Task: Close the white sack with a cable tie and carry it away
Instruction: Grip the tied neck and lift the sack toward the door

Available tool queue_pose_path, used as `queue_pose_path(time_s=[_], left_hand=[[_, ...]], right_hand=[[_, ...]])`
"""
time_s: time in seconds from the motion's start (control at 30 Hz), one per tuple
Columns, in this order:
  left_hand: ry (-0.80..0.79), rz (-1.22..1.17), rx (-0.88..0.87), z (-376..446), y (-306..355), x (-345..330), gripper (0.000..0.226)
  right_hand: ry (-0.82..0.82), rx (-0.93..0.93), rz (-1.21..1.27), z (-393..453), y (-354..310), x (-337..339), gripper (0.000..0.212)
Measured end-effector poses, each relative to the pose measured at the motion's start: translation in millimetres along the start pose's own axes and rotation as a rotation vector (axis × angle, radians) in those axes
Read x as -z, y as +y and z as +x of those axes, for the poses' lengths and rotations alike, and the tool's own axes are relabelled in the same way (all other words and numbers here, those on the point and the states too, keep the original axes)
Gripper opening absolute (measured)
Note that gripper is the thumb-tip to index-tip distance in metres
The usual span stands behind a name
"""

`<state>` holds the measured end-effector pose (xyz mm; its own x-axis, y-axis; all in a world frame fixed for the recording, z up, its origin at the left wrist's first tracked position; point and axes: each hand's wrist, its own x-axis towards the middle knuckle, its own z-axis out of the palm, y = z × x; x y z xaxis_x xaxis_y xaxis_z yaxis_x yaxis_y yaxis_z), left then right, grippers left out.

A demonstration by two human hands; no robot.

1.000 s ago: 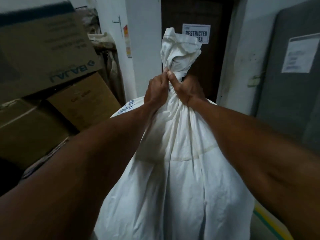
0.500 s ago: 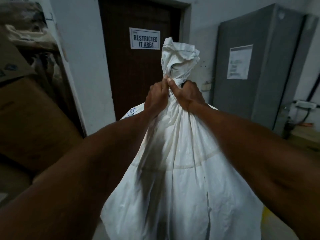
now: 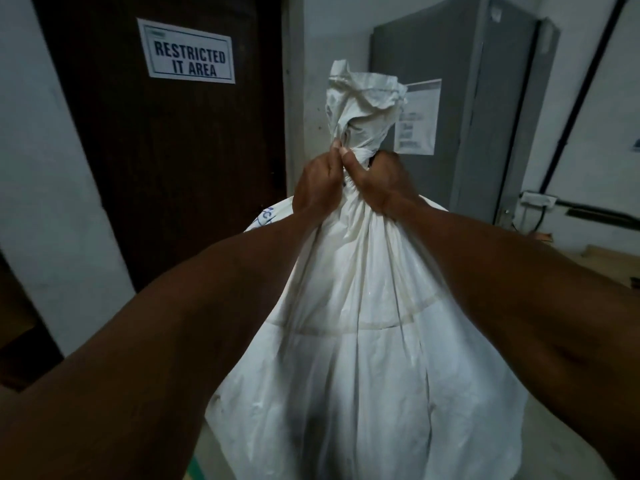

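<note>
Door (image 3: 166,140) with sign (image 3: 188,53) at 10 o'clock. Left hand (image 3: 317,188) and right hand (image 3: 379,183), touching, both grip the gathered neck of the sack (image 3: 360,341) at centre. Cabinet (image 3: 485,98) at 2 o'clock.

Your left hand (image 3: 317,188) and right hand (image 3: 379,187) cover the white sack's (image 3: 360,341) gathered neck, so you cannot tell whether a cable tie sits there. The sack's bottom is cut off at the near edge. The cabinet notice (image 3: 417,119) is too blurred to read.
</note>
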<state>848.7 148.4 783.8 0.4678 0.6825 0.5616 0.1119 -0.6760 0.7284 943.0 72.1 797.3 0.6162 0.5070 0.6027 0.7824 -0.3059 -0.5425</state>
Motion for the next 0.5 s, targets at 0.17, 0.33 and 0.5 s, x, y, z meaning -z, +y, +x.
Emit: queue_pose_path(time_s=[0.17, 0.33, 0.5], left_hand=[[-0.022, -0.039, 0.02, 56.9, -18.3, -73.8, 0.066], [-0.035, 0.009, 0.036, 102.9, -29.4, -138.2, 0.074], [-0.067, 0.059, 0.053, 135.3, -41.9, -193.5, 0.058]], right_hand=[[-0.02, -0.006, 0.014, 52.4, 61.6, -13.9, 0.071], [-0.021, -0.053, 0.027, 100.3, 122.5, -30.0, 0.077], [-0.043, -0.089, 0.033, 140.1, 174.2, -45.5, 0.078]])
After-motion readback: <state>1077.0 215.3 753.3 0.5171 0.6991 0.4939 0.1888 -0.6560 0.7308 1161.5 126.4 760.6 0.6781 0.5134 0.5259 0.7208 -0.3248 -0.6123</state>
